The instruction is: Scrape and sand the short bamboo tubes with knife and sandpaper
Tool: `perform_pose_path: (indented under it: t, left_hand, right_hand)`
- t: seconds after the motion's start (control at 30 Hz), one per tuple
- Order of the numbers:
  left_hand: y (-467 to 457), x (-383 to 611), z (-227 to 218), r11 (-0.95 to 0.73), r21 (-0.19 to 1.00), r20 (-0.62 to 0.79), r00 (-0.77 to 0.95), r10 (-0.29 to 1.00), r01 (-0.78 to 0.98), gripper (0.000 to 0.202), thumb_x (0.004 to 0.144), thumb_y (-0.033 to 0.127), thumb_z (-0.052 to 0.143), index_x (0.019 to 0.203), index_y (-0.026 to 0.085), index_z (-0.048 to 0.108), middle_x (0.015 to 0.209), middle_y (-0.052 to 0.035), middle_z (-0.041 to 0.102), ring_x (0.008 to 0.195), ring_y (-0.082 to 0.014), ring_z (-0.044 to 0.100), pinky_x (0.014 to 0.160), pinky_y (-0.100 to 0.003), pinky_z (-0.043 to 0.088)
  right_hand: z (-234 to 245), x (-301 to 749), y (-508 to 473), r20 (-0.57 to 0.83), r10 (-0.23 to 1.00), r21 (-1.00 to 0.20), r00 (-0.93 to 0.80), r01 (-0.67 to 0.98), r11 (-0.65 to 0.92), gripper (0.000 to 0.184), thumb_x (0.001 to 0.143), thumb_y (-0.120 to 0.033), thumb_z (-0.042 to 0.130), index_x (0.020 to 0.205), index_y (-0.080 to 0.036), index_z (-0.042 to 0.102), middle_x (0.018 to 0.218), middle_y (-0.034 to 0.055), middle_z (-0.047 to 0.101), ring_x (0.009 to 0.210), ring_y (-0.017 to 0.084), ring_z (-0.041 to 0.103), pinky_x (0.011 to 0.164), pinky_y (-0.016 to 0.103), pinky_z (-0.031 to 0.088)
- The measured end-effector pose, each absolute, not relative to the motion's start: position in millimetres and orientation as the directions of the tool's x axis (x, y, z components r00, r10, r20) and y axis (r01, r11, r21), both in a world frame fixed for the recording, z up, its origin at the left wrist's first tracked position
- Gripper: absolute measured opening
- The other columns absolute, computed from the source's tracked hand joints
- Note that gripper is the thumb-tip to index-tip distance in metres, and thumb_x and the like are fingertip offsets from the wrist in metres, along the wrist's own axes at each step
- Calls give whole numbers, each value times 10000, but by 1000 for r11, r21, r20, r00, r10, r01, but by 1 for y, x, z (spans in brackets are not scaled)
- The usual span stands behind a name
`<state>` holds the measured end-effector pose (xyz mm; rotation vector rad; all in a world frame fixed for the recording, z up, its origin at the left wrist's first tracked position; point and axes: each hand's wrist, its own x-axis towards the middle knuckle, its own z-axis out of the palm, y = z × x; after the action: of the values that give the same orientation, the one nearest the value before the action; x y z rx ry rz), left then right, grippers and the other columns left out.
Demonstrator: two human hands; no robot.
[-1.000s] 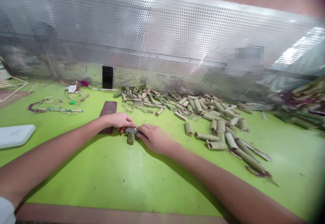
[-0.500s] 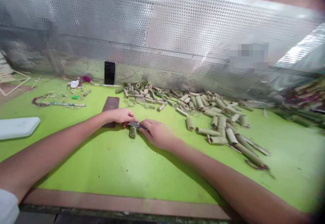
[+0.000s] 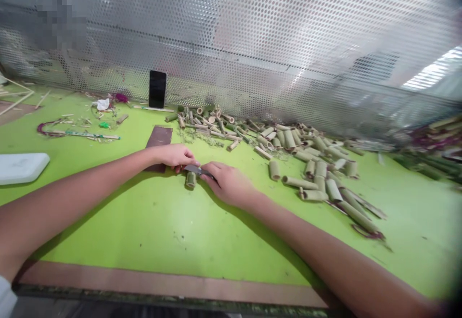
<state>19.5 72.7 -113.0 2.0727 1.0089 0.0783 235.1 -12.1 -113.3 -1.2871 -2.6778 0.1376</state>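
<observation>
Short green bamboo tube (image 3: 190,179) under flat blade (image 3: 194,168)

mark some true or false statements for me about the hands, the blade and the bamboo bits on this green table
1. The right hand holds a blade on a short bamboo piece, with the left hand at its tip. True.
2. The pile of bamboo tubes lies left of the hands. False: it lies to their right.
3. A dark phone stands upright by the perforated screen. True.
4. The white tray sits between the hands. False: it lies at the far left, apart from them.
</observation>
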Motion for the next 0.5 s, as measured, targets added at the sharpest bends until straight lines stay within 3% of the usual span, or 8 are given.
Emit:
perform_pose_path:
  t: [0.23,0.5]
  left_hand:
    - [65,9,-116,-377,715,-190,683,705,589,563,808,741,574,729,186,630,532,21,563,476,-123,490,480,-240,344]
    - [65,5,-116,-388,706,-190,686,703,593,550,845,715,556,699,188,621,536,14,577,484,-124,513,495,-241,358]
  right_hand:
    - [-113,229,-10,113,737,-177,-666,717,674,284,1034,-313,425,1138,-159,640,990,96,701,855,210,627,741,326,452]
    - [-113,223,-9,97,749,-156,-655,734,661,310,1048,-321,390,1163,-155,625,1037,106,700,893,222,636,762,336,456]
